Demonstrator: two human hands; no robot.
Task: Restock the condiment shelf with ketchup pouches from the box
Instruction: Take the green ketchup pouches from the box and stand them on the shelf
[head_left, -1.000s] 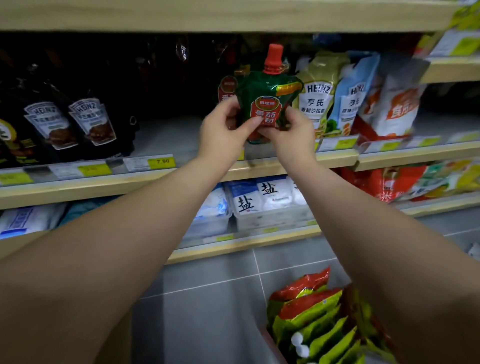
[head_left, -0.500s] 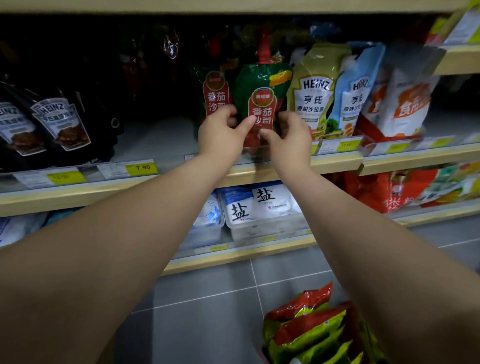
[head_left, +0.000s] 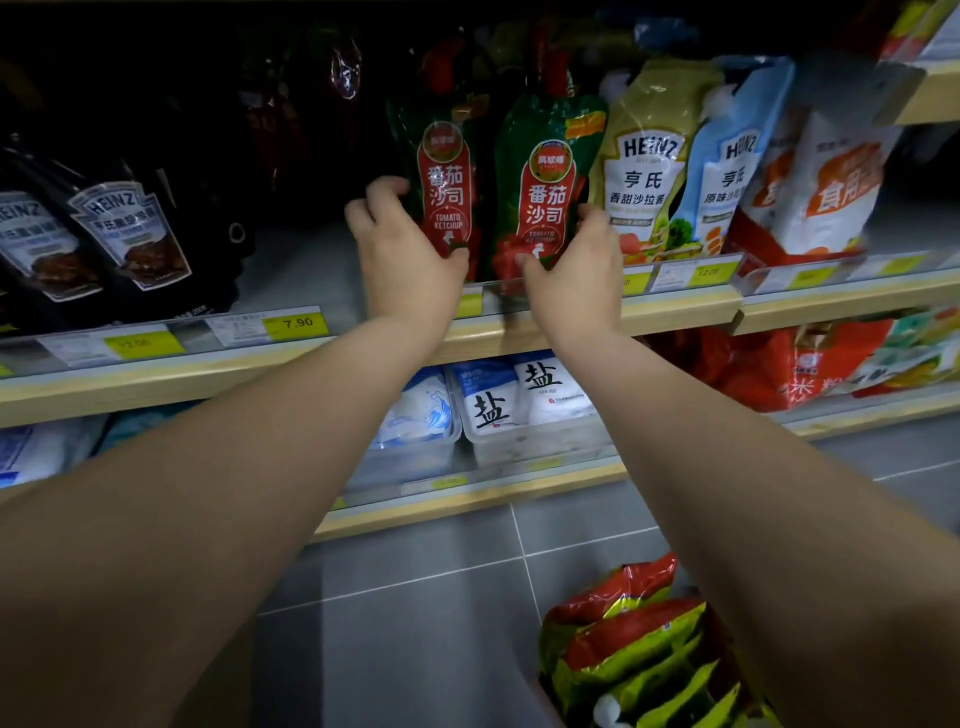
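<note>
Two ketchup pouches upright on the condiment shelf (head_left: 675, 317)

Left hand (head_left: 410, 260) grips the left ketchup pouch (head_left: 447, 192) — right hand (head_left: 576, 270) grips the right ketchup pouch (head_left: 545, 182), beside Heinz pouches (head_left: 649, 156).

We see two bare forearms, no sleeves, and our left hand (head_left: 410, 260) and right hand (head_left: 576, 270) without gloves or rings

1. Dim overall; back of condiment shelf (head_left: 291, 270) almost black, esp. upper left.
2. Light falls from above/front: forearms and floor tiles (head_left: 415, 597) below the shelf evenly lit.
3. Glare on glossy ketchup pouches (head_left: 540, 197) at shelf front.
4. Wide-angle bend: shelf edge curves toward both sides.
5. Soft blur right of pouches, price tags (head_left: 296, 325) partly unreadable.
</note>
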